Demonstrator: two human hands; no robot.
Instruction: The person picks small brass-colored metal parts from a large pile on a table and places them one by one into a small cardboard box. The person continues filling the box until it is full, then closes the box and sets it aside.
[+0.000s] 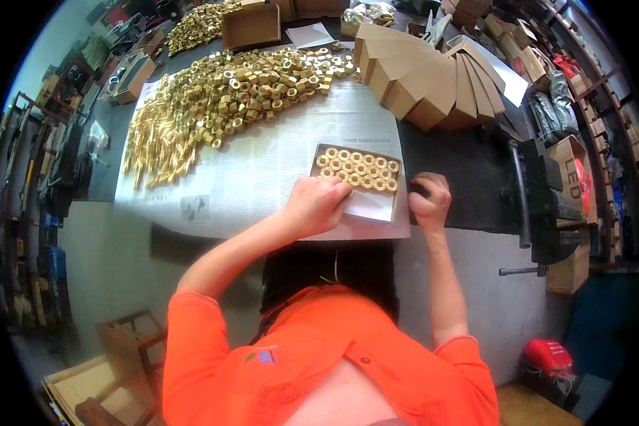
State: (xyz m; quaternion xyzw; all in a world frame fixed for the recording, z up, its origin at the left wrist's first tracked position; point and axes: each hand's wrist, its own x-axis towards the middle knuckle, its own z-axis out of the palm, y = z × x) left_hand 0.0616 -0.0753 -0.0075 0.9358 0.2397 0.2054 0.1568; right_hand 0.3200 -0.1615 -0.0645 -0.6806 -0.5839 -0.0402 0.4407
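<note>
Two bare hands are working at a small cardboard tray point(387, 211) lying on a newspaper sheet point(263, 170). Rows of brass nuts point(358, 169) are filling the tray's far half. At its near left corner, the left hand point(316, 206) is resting, fingers curled, on the nuts; whether it is pinching one is unclear. Just right of the tray, the right hand point(429, 202) is sitting closed in a fist. Beyond the tray, a big heap of loose brass nuts point(255, 89) is lying.

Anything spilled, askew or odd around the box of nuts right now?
Nothing stands out. The brass nuts lie in tidy rows in the small cardboard box, left hand at its near edge, right hand beside it. The loose nut pile stays on the newspaper.
</note>
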